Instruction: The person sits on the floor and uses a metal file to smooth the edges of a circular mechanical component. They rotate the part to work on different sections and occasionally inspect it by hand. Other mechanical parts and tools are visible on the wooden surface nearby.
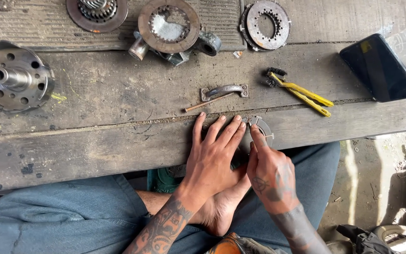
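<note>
Weathered grey wood makes up the workbench (95,146), and near its front edge a small round metal disc (258,131) lies flat; every other place here is told from that disc. Left hand (212,157) lies just beside the disc on its left, palm down on the planks, fingers straight and spread a little, holding nothing, the fingertips by the disc's rim; right hand (271,171) sits at the disc's near side, fingers curled close together, the forefinger pressed onto the disc's top; whether the thumb grips the rim I cannot tell. Just beyond the disc, a bent metal handle (224,91) is screwed to the wood, with a thin rod (207,103) lying against it; beyond and to the right lies a yellow-handled wire brush (299,91); farther right rests a dark phone (380,67). Well beyond the disc sit three rusty toothed rings (169,24); far left stands a drilled hub with a shaft (12,77).
</note>
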